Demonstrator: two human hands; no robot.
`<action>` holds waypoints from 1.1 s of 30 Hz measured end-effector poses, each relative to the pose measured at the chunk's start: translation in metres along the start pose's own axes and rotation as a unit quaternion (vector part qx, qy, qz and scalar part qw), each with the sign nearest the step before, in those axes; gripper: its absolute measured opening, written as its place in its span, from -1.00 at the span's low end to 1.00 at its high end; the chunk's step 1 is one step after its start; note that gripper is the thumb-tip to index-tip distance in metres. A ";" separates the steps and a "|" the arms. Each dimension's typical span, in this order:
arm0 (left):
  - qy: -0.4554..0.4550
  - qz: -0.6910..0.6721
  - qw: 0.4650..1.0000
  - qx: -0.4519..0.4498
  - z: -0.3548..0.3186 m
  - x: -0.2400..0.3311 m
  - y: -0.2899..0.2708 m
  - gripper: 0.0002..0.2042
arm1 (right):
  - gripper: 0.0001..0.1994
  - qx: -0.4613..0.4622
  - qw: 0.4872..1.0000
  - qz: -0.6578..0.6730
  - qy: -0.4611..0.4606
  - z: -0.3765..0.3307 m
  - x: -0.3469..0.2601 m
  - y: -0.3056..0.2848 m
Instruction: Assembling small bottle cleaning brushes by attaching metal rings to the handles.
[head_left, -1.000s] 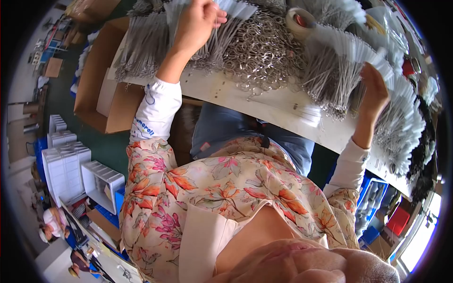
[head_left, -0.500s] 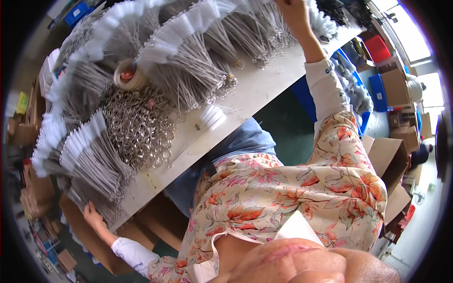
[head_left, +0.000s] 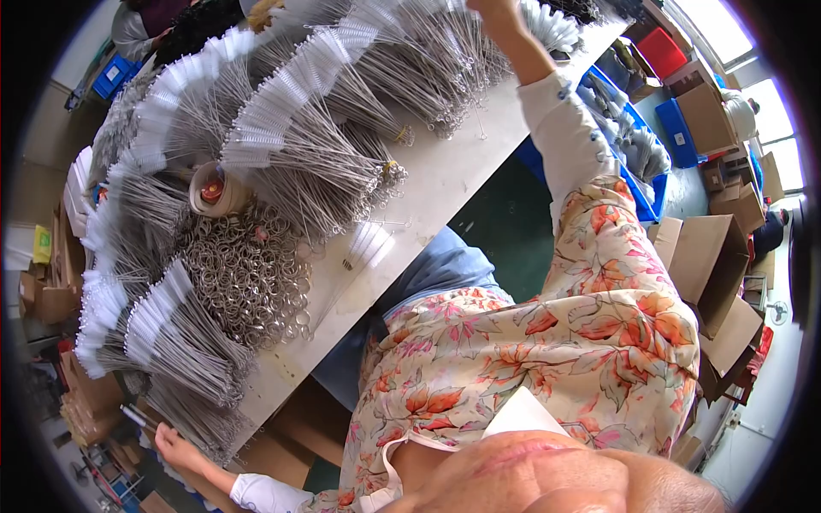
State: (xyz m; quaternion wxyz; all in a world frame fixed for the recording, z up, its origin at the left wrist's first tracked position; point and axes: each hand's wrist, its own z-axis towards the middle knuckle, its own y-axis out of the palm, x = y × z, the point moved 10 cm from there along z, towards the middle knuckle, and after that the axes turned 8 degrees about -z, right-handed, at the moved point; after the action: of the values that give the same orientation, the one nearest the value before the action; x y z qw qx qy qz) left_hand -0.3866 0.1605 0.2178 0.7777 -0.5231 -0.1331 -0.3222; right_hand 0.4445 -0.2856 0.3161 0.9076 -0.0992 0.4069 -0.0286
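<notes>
Down at the table's lower left corner, my left hand (head_left: 175, 446) has its fingers curled near a thin pale-tipped piece (head_left: 134, 416). Whether the fingers grip that piece is unclear. Beside this hand lies a bundle of wire-handled brushes (head_left: 184, 342) with white bristles and looped ends. My right hand (head_left: 494, 7) reaches over the far side of the table, among more brush bundles (head_left: 445, 77); the top edge cuts off its fingers. Between the hands are a heap of metal rings (head_left: 248, 278) and a few loose brushes (head_left: 369, 245) on the pale tabletop (head_left: 445, 175).
A round cream-coloured tub (head_left: 209, 190) with something red inside stands by the rings. Blue bins (head_left: 654, 192) of grey items and open cardboard boxes (head_left: 705, 256) are on the right. Another person's sleeve (head_left: 130, 34) shows at the upper left.
My left hand has come away from the brushes at the table's edge, moving lower in view. My right hand has shifted left along the top edge. The whole view has tilted slightly.
</notes>
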 end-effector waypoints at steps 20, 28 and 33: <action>-0.081 -0.446 0.888 -0.084 -0.112 0.225 0.059 -0.63 | -0.81 -0.081 0.991 0.108 0.023 -0.024 -0.074 -0.025; 0.173 -0.499 0.824 -0.206 -0.178 0.407 0.149 -0.78 | -0.82 -0.559 0.670 0.409 0.266 -0.308 -0.217 0.169; 0.358 -0.428 0.830 -0.003 -0.169 0.400 0.095 -0.86 | -0.70 -0.429 0.795 0.409 0.132 -0.283 -0.201 0.151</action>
State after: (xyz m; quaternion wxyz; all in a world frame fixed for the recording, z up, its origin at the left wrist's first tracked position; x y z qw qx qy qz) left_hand -0.0451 -0.1128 0.2958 0.5539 -0.2638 -0.0547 -0.7878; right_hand 0.0959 -0.1560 0.2491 0.6365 -0.2983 0.4962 0.5096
